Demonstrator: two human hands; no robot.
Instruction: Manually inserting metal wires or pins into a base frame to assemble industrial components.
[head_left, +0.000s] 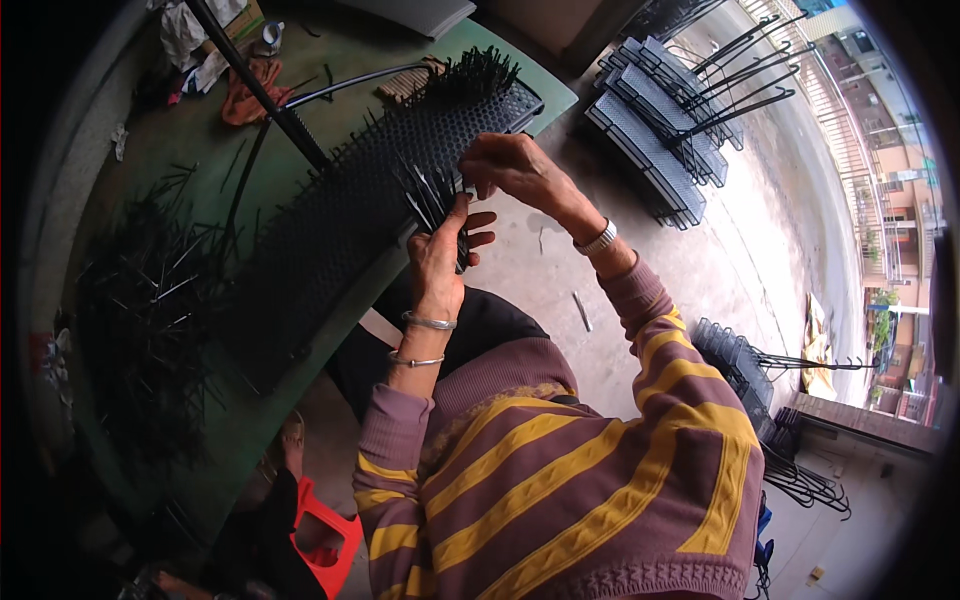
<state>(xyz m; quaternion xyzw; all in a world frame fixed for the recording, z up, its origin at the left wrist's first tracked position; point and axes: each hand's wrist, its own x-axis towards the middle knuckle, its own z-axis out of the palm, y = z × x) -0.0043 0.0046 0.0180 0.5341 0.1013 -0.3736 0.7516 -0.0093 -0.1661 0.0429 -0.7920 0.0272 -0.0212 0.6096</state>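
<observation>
My left hand (442, 258) is wrapped round a bunch of thin black strips (428, 198), which fan out above the thumb. Two or so fingers of that hand stick out to the right of the bunch. Just right of the strips, my right hand (520, 172) is bent over with its fingers pinched together; what sits between the fingertips is too small to make out. Both hands are at the near edge of a long black perforated panel (385, 185) on the green table (548, 82). Many short black pieces (478, 75) stand up from the panel's far end and along its back edge.
A loose heap of black strips (150, 300) covers the table's left side. A dark pole (255, 85) crosses above the table. Stacked black mesh racks (655, 130) stand on the floor at right, with more racks (735, 365) nearer. A red plastic stool (335, 545) is below the table.
</observation>
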